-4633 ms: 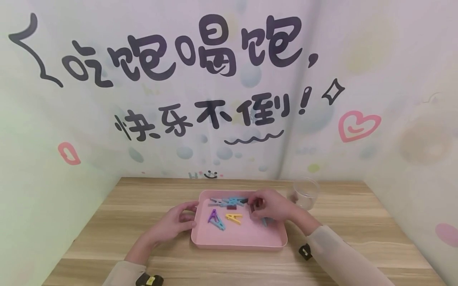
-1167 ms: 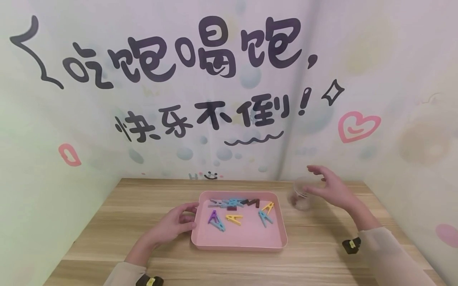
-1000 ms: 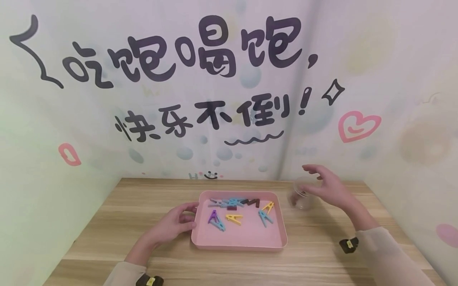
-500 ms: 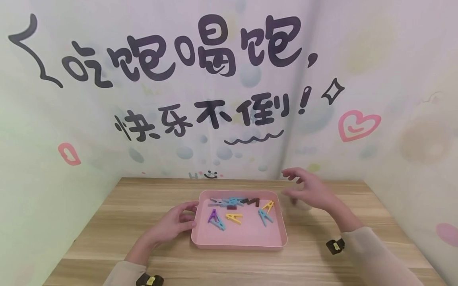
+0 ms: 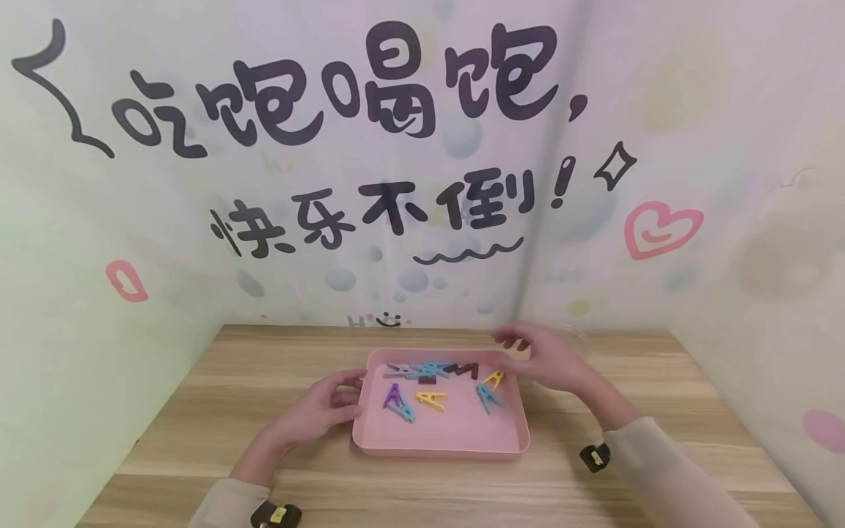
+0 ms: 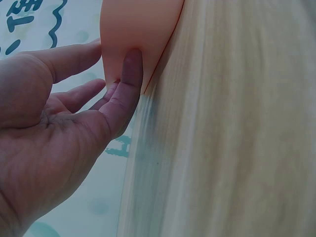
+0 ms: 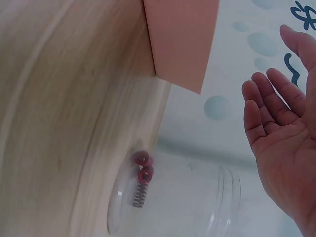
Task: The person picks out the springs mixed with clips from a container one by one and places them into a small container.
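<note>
My left hand rests its fingers against the left wall of a shallow pink tray; in the left wrist view the fingertips touch the tray's outer side. Over the tray's far right corner hovers my right hand, fingers loosely bent and holding nothing. Nearest to it lie a yellow clothespin and a light blue clothespin. Also in the tray are another yellow clothespin, a purple clothespin, several bluish clothespins and several small dark brown pieces.
Behind my right hand stands a clear plastic jar, partly hidden in the head view. Red rings and a metal spring are inside it. The wooden table ends at a printed wall sheet.
My right hand left the tray's right side for the jar, then came back left to the tray's far right corner. The right yellow clothespin, earlier hidden, shows now. My left hand stayed at the tray.
</note>
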Available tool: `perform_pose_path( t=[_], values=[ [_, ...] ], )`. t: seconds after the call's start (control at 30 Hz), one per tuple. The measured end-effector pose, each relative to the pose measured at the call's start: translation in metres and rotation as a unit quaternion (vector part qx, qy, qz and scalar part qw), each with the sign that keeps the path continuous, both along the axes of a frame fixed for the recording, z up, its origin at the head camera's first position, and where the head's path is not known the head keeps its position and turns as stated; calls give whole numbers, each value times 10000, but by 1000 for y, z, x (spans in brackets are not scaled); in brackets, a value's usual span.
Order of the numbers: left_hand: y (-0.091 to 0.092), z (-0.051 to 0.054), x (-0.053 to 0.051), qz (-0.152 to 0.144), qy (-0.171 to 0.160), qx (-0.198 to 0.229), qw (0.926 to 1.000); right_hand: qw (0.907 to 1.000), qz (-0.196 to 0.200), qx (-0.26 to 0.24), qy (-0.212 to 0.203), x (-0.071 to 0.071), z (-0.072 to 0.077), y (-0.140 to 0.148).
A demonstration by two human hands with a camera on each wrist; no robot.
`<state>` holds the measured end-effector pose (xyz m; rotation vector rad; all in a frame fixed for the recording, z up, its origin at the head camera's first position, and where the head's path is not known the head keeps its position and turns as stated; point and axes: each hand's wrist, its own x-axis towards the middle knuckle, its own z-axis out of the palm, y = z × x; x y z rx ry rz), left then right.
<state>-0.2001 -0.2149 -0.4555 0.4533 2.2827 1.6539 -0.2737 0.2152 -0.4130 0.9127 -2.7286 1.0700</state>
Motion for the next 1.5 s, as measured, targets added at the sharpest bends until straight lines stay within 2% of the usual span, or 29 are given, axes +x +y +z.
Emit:
perform_pose_path(
  t=[0.2,0.53,0.7,0.87,1.1,1.33,1.5],
  values=[
    [-1,-1,0,-27,-16,46,10000,9996,123,-2,-262,-3,-6,-9],
    [-1,-1,-1,-19,-29,64,10000,9988,199,353,-264,-9,-18,-16],
    [-1,-1,-1,-5,-18,11,10000,9978,188,305,-554,-13,-23,-20],
    [-2,-1,-1,-27,-21,5,10000,9962,149,493,-699,-16,-28,-25],
    [-2,-2,-1,-78,12,15,10000,9935,211,778,-806,-16,-25,-31],
    [-3,-2,-2,-115,55,6,9999,9914,631,961,-623,-12,-23,-37],
    [-3,-3,-2,-122,29,35,9999,9892,888,925,-706,-13,-28,-39]
  ],
)
